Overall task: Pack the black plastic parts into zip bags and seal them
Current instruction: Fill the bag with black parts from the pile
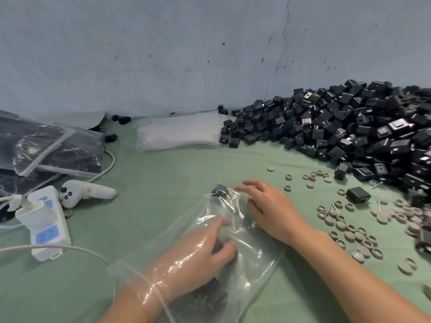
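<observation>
A clear zip bag (pixel 251 259) lies on the green table in front of me. My left hand (pixel 198 255) is inside the bag up to the wrist, its fingers curled round a black plastic part. More black parts (pixel 210 297) lie in the bag under my wrist, and one black part (pixel 219 190) sits in the bag's far corner. My right hand (pixel 270 208) rests outside on the bag's right side with fingers spread. A big heap of black plastic parts (pixel 345 131) fills the right back of the table.
A stack of empty zip bags (pixel 177 132) lies at the back centre. Filled bags (pixel 58 148) lie at the left, with a white controller (pixel 86 192), a white power strip (pixel 44 220) and cables. Grey round caps (pixel 349 231) and a loose black part (pixel 358 194) are scattered at right.
</observation>
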A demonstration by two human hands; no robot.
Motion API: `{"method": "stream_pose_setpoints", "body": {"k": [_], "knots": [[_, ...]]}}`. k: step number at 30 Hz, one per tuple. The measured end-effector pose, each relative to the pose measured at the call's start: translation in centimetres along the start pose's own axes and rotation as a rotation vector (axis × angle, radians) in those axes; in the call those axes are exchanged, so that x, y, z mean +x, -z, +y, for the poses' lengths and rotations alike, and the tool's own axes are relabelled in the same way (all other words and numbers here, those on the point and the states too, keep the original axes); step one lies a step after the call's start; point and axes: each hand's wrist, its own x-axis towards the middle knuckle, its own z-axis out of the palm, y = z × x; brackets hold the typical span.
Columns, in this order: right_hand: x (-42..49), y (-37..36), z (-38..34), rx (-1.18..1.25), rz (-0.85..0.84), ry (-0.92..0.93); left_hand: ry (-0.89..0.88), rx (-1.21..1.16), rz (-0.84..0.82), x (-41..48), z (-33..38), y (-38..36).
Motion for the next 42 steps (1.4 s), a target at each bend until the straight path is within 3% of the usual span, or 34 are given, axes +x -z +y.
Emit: {"method": "stream_pose_setpoints", "body": {"k": [3,6,10,15,25,36,42], "knots": [[-0.1,0.1,0.2,-0.001,-0.002,0.001,0.030,0.042,-0.033,0.5,-0.2,0.0],[-0.1,0.3,0.3,0.013,-0.012,0.005,0.102,0.047,0.076,1.7,-0.6,-0.4],[-0.2,0.5,0.4,0.035,-0.022,0.007,0.317,-0.238,0.194,3.8,-0.8,-1.8],[-0.5,0.5,0.9,0.030,-0.046,0.012,0.169,0.071,0.238,1.6,-2.5,0.7],[-0.7,0.4,1.3,0.077,-0.032,0.004,-0.233,0.253,0.268,0.1,-0.8,0.0],[-1.2,0.7,1.1,0.338,0.048,-0.029,-0.123,0.311,0.113,5.7,-0.8,-1.2],[-1.2,0.6,1.3,0.284,0.022,-0.009,-0.054,0.215,0.062,7.1,-1.2,-1.3]]}}
